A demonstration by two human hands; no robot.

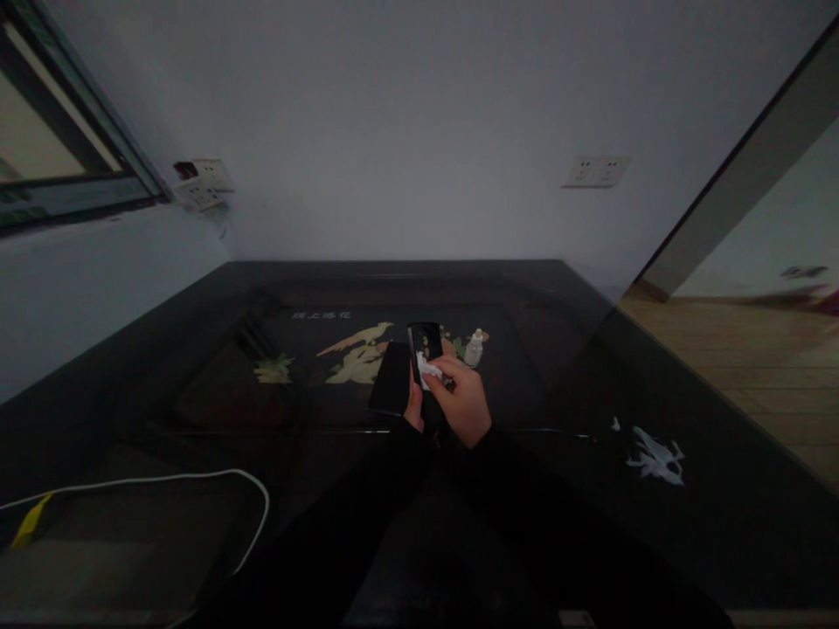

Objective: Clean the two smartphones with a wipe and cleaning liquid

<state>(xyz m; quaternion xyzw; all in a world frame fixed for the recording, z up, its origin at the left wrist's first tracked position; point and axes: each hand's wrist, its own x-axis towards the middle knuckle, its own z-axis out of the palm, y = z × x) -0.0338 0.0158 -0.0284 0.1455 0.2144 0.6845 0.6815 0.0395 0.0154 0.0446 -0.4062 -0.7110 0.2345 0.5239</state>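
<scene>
My left hand (pixel 414 407) grips a black phone (pixel 425 342) from below and holds it upright above the dark table (pixel 197 367). My right hand (pixel 464 395) is closed on a small white wipe (pixel 429 370) pressed against the phone's face. A second flat black item (pixel 391 378), perhaps a phone case, sits just left of the phone by my left hand. A small white bottle (pixel 474 348) stands on the table just right of my hands.
A white cable (pixel 197 479) loops over the table's near left. A torn white scrap (pixel 655 457) lies at the right. Wall sockets (pixel 595 170) are on the back wall, more sockets (pixel 203 185) by the window. Wooden floor (pixel 740 358) lies to the right.
</scene>
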